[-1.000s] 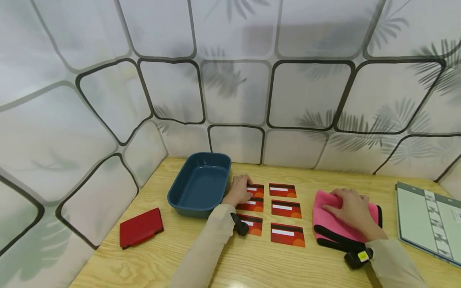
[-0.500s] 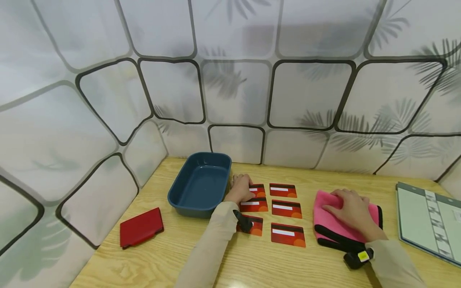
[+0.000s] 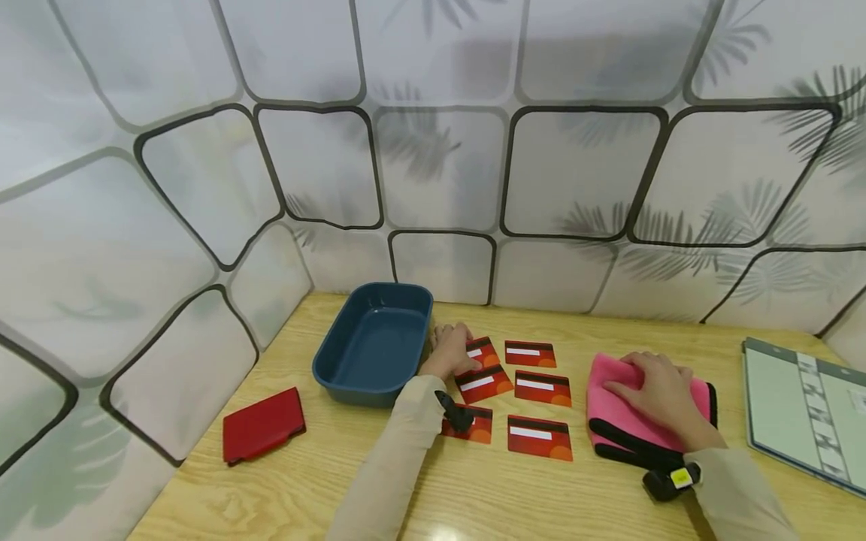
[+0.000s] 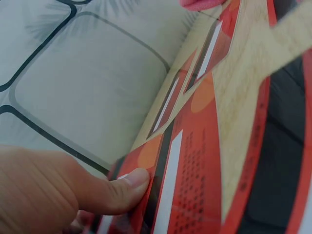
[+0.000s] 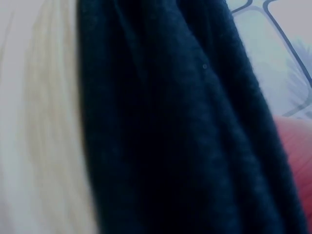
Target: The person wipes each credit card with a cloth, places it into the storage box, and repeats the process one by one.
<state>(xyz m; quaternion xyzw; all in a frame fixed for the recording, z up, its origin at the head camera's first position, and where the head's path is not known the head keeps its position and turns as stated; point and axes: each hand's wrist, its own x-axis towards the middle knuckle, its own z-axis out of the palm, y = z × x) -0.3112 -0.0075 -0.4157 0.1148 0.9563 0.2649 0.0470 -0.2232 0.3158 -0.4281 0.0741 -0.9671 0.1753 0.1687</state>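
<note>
On wood table (image 3: 528, 503), blue tray (image 3: 380, 346) stood L of ctr. Pink cloth (image 3: 604, 402) lay R, R hand (image 3: 659, 394) gripping it. L hand (image 3: 449, 353), well apart from R, pinched back-L red card (image 3: 487, 353) w/ thumb on top, nr tray.

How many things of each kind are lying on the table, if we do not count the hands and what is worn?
Red cards: 6
Blue container: 1
Red wallet: 1
Pink fabric item: 1
Green notebook: 1
Total visible: 10
</note>
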